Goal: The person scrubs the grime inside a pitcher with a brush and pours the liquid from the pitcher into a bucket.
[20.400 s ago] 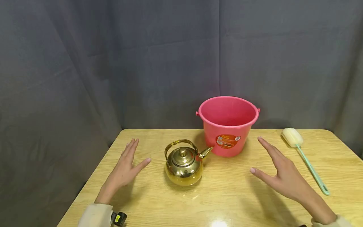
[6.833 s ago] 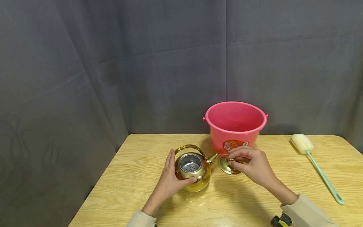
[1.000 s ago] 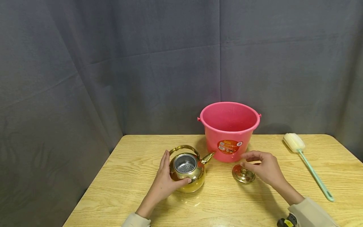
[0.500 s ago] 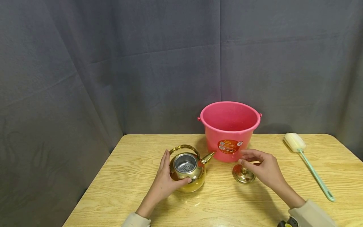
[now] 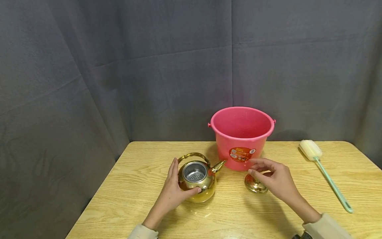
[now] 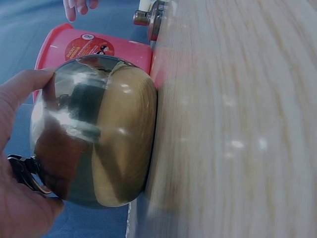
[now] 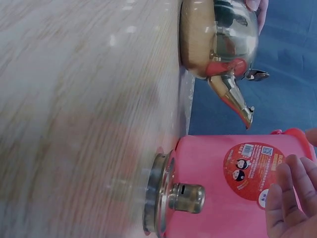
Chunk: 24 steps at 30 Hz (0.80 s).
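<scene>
A shiny gold teapot [image 5: 206, 189] stands on the table, its lid off and a perforated metal strainer [image 5: 195, 172] visible in its mouth. My left hand [image 5: 176, 192] holds the pot's left side, thumb across the front and fingers behind. In the left wrist view the thumb [image 6: 29, 84] presses on the polished body. The round gold lid [image 5: 256, 186] lies on the table right of the spout [image 5: 218, 166], knob [image 7: 188, 198] up. My right hand [image 5: 276, 177] hovers just above it with loosely bent fingers; in the right wrist view they are apart from the knob and hold nothing.
Behind the lid and spout stands a pink bucket [image 5: 222, 149] with a red label. A sponge brush with a long green handle [image 5: 332, 184] lies at the right of the wooden table [image 5: 119, 205]. A grey curtain [image 5: 179, 73] hangs behind.
Since the earliest frame the lid has come off the teapot and been set down on the table to its right. Over the last second the right hand has shifted slightly left; the left hand stays put.
</scene>
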### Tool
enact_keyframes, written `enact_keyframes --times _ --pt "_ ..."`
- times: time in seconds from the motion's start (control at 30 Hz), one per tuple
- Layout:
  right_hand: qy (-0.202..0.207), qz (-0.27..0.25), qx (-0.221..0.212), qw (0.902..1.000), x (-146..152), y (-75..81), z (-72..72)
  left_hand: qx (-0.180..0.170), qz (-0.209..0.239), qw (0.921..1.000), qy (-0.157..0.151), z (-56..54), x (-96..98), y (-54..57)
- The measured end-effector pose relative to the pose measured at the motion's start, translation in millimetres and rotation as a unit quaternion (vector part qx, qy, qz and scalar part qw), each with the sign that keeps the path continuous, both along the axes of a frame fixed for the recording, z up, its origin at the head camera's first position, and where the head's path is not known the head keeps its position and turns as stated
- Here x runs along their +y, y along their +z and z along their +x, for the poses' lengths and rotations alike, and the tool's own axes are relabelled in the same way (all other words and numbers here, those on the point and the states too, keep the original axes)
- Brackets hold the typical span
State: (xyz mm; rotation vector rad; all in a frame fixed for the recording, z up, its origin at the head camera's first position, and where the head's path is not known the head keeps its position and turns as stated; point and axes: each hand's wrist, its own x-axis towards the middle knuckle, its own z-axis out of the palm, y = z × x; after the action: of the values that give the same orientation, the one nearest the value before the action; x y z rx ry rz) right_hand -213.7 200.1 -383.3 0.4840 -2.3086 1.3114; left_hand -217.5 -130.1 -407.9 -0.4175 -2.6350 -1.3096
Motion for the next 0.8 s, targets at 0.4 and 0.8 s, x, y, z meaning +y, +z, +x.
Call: enact_keyframes --times 0.4,0.8 --pt "-0.001 0.004 0.014 0.9999 -8.3 5.3 4.2 0.001 -0.002 1.0 0.001 -0.4 -0.5 0.5" --pt "0.007 -0.012 0.027 0.9995 -16.4 10.8 8.8 -0.004 -0.001 1.0 0.0 -0.1 -0.5 0.2"
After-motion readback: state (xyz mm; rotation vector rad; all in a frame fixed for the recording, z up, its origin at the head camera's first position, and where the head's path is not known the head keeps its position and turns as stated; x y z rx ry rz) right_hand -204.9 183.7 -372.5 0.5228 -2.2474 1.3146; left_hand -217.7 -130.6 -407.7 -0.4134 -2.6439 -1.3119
